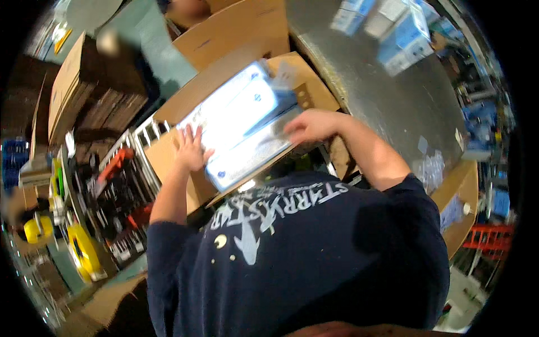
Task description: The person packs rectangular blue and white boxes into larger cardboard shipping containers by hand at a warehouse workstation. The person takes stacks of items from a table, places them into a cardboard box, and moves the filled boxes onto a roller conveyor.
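Observation:
An open cardboard carton (pixel 314 84) lies in front of me with its flaps spread. White-and-blue packages, one a far package (pixel 227 104) and one a nearer package (pixel 252 150), lie side by side in it, glaring under the light. My left hand (pixel 192 150) rests at their left end, fingers spread, touching the packages and the carton's left side. At the right end of the nearer package is my right hand (pixel 315 126), its fingers bent and blurred. Whether they grip the package I cannot tell. Some clear plastic (pixel 285 74) shows at the carton's far right corner.
Several blue-and-white boxes (pixel 407 42) stand on the grey worktop (pixel 387 95) at the far right. Stacked flat cardboard (pixel 95 104) is at the left, above a yellow tape dispenser (pixel 83 250). Another carton (pixel 463 191) holding clear plastic sits at my right.

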A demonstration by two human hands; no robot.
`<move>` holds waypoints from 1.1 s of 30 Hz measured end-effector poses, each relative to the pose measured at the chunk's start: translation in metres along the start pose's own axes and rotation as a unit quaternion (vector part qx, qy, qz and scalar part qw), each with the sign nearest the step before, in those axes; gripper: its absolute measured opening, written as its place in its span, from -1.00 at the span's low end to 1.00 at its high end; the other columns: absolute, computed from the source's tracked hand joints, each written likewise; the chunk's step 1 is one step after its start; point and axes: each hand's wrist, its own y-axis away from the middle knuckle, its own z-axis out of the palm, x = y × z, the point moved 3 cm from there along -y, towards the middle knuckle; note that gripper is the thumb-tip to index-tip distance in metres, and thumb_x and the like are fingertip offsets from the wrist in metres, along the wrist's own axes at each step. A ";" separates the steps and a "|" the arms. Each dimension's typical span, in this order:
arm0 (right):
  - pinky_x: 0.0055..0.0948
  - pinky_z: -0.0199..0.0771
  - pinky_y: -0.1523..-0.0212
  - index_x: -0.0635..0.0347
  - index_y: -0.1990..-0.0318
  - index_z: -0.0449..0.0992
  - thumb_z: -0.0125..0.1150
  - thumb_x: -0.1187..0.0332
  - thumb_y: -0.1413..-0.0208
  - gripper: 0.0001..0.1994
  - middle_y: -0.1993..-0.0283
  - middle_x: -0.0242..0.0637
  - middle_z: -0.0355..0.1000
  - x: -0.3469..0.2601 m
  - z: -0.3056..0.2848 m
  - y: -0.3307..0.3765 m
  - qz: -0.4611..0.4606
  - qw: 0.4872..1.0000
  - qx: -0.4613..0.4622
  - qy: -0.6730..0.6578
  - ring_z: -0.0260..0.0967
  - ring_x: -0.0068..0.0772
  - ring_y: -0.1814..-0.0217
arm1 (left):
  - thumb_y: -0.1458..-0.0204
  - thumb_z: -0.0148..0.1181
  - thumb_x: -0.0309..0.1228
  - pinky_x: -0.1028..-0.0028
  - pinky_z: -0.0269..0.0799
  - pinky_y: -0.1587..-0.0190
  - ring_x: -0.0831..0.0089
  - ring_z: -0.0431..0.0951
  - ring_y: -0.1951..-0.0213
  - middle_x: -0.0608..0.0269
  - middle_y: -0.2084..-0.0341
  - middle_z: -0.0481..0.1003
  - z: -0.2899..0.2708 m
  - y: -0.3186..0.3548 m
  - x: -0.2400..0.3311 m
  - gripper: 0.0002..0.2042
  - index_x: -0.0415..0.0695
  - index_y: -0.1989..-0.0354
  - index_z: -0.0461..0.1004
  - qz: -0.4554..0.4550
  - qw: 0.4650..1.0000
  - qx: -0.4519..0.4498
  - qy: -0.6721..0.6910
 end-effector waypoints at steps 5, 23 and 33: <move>-0.53 0.32 0.08 0.27 -0.06 0.31 0.09 0.25 -0.07 -0.58 0.13 -0.27 0.42 -0.010 0.040 0.031 0.001 0.985 -0.116 -0.130 0.35 -0.53 0.11 | 0.09 0.12 -0.01 -0.01 -0.07 -0.18 -0.22 -0.19 -0.24 -0.22 -0.24 -0.24 -0.035 0.027 0.024 -0.21 -0.11 -0.26 -0.08 0.083 0.934 -0.038 0.347; -0.36 0.30 -0.03 0.08 0.00 0.38 0.25 0.23 0.26 -0.46 0.04 -0.12 0.37 0.291 0.000 0.443 0.642 0.627 0.437 0.053 0.32 -0.21 -0.01 | 0.40 0.31 -0.33 0.03 0.17 0.02 -0.09 0.22 0.05 -0.08 0.03 0.21 -0.113 -0.008 0.171 -0.44 -0.08 0.08 0.33 0.331 0.916 0.201 0.108; -0.28 0.40 0.25 0.17 0.34 0.52 0.18 0.35 0.21 -0.79 0.34 -0.14 0.47 0.310 0.003 0.452 0.561 0.701 0.440 -0.006 0.42 -0.12 0.29 | 0.24 0.19 -0.25 0.04 0.09 -0.02 -0.05 0.23 0.03 0.13 0.06 0.31 -0.067 -0.058 0.220 -0.55 0.03 0.07 0.34 0.293 0.946 0.094 -0.099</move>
